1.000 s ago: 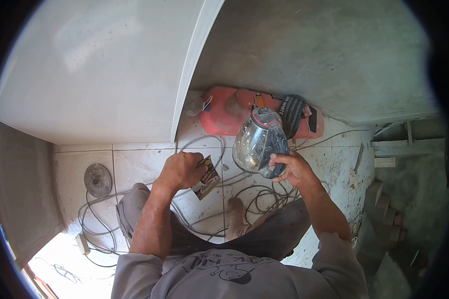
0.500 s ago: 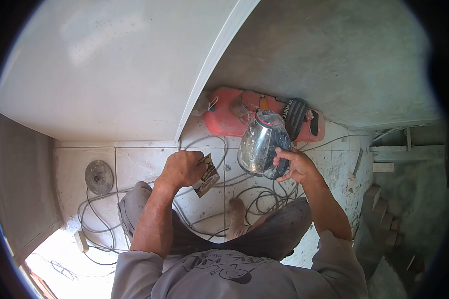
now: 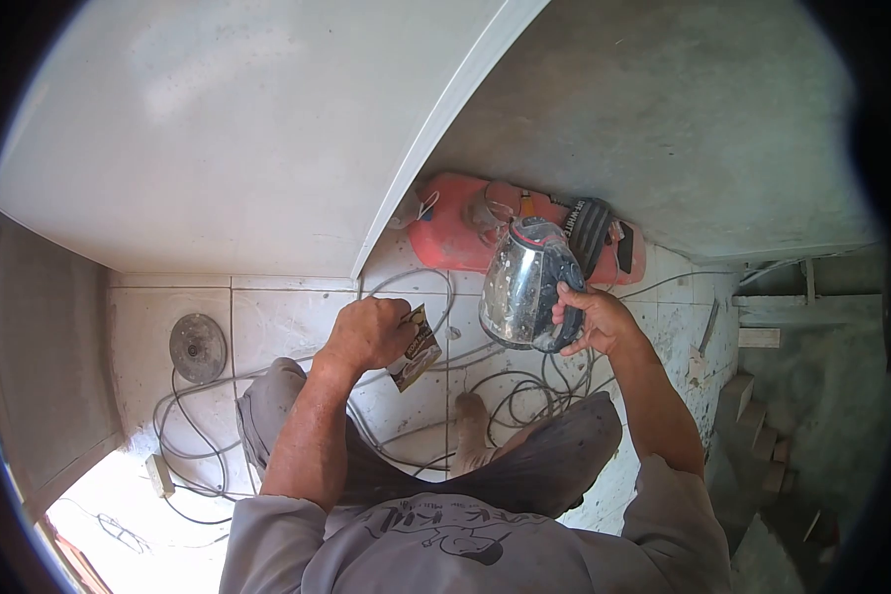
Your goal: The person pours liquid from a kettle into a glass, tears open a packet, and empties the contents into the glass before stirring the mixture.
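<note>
My right hand is wrapped round the black handle of a shiny metal electric kettle, spattered with pale marks. The kettle is held up in front of the red plastic piece by the wall. In my closed left hand is a small brown and gold sachet, gripped by its upper edge and hanging to the right of my fist. A gap separates the sachet from the kettle. What the kettle contains cannot be seen.
A red plastic piece by the wall bears a black strap marked OFF-WHITE, a clear cup and small items. Coiled cables lie across the tiled floor around my foot. A round dark base sits at left.
The kettle has shifted slightly to the right with my right hand and stands a little more upright. My left hand and the sachet have moved slightly to the right.
</note>
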Motion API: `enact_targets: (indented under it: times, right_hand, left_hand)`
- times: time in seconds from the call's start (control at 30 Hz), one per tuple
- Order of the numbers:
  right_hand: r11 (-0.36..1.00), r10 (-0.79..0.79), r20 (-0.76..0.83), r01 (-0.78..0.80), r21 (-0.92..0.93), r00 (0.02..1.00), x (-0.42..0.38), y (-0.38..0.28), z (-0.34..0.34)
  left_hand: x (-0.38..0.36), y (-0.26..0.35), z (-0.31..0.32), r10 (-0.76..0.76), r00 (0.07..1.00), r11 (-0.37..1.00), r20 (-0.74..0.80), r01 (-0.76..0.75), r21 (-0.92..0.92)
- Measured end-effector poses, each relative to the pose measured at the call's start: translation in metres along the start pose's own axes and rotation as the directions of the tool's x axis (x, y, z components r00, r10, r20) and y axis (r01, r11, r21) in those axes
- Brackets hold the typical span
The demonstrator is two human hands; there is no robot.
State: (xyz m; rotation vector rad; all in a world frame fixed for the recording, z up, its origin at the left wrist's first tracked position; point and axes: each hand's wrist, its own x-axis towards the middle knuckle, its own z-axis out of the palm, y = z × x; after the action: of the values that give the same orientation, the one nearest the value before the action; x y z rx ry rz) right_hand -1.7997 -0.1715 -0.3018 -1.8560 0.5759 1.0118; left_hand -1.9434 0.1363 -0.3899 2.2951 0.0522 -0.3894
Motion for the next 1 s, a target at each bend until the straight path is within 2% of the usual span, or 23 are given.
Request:
enact_targets:
  times: [0.23, 0.5, 1.0]
  right_hand:
    - [1.000, 0.009, -0.017, -0.010, -0.021, 1.000, 0.0008, -0.0014, -0.0014]
    - [0.999, 0.011, -0.027, -0.013, -0.052, 1.000, -0.0012, -0.0043, -0.0033]
    - [0.996, 0.004, -0.062, -0.009, -0.085, 0.998, -0.0085, -0.0090, -0.0028]
  left_hand:
    - [-0.0005, -0.0016, 0.0033, 0.037, 0.998, 0.999, -0.045, -0.036, 0.011]
    - [0.0016, 0.0025, 0.0008, -0.007, 1.000, 1.000, 0.012, 0.007, 0.008]
    - [-0.0032, -0.0010, -0.0022, -0.022, 0.999, 1.000, -0.037, 0.022, -0.011]
